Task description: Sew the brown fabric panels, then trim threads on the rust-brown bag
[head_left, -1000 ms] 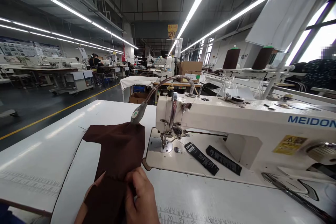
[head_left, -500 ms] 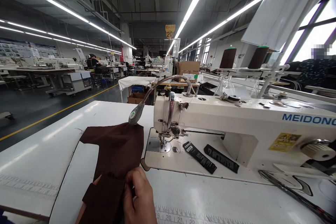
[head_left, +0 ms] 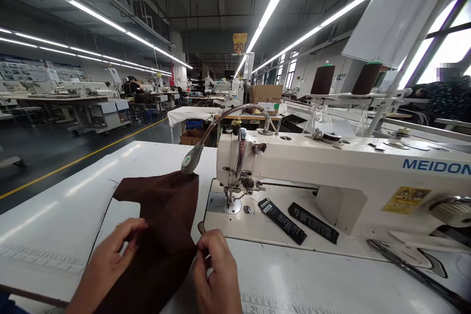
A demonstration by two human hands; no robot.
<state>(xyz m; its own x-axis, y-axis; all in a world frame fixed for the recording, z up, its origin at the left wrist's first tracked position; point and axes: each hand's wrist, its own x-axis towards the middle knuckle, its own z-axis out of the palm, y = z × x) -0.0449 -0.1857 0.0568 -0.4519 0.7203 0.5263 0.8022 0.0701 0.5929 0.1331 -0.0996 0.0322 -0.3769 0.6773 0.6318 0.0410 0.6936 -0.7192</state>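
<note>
A dark brown fabric piece point(head_left: 167, 211) lies over the left part of the white table and drapes toward me. My right hand point(head_left: 217, 270) pinches its right edge between thumb and forefinger, just in front of the sewing machine's bed. On the left edge of the cloth, my left hand point(head_left: 114, 260) has thumb and curved forefinger closed on the fabric; its other fingers are mostly hidden. Beyond my right hand is the needle and presser foot point(head_left: 228, 200) of the white sewing machine point(head_left: 294, 157), with no fabric under it.
Two black printed labels point(head_left: 282, 221) point(head_left: 313, 222) lie on the machine bed. A gooseneck lamp point(head_left: 192, 158) hangs over the cloth's far edge. Brown thread cones point(head_left: 323, 79) stand behind the machine. A ruler scale point(head_left: 263, 301) runs along the table front. Other people sit farther off.
My left hand has come into view from behind the folded cloth. The near fold has opened out flat, and my right hand has moved slightly right with the edge.
</note>
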